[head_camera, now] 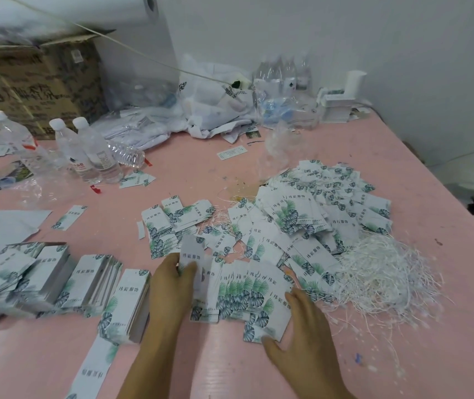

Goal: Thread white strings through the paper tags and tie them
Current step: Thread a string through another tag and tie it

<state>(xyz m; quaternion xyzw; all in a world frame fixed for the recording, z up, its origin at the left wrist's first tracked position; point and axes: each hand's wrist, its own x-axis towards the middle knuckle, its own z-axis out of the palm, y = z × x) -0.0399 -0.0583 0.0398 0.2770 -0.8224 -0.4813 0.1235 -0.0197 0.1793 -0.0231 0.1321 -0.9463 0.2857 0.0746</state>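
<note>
sorting leaf-printed paper tags on a pink table (345,145).

the left hand (169,286) pinches a single tag (191,253) between thumb and fingers, holding it upright just above a fanned row of tags (244,295) at the near centre. the right hand (302,335) lies with fingers spread wide and flat on the near right end of that row, thumb touching the table. a big loose heap of tags (316,205) lies further right, with a tangle of white strings (382,275) beside it on the right. neat tag stacks (86,280) sit at near left; water bottles (86,151) stand far left.
</note>
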